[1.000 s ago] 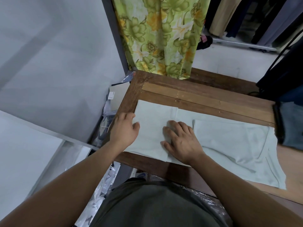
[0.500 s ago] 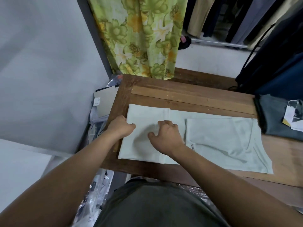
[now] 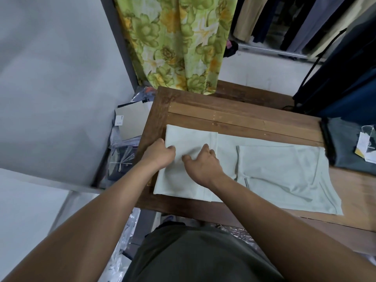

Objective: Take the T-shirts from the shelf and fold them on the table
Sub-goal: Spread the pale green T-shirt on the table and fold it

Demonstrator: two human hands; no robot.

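A pale mint T-shirt (image 3: 270,165) lies flat along the wooden table (image 3: 223,112), partly folded, with its left end doubled over into a panel. My left hand (image 3: 158,154) sits at that panel's left edge, fingers curled and pinching the cloth. My right hand (image 3: 203,162) rests on the same panel just to the right, fingers bent down into the fabric, thumb towards the left hand. A small ridge of cloth rises between the two hands.
A dark grey folded garment (image 3: 350,147) with paper tags lies at the table's right end. A green floral curtain (image 3: 179,41) hangs behind the table, and dark clothes hang at the far right. Plastic-wrapped packages (image 3: 126,139) fill the gap left of the table.
Both hands have gone from lying flat on the folded panel to curled and gripping it, and have drawn closer together. The view has shifted to the right, bringing the dark grey garment into sight.
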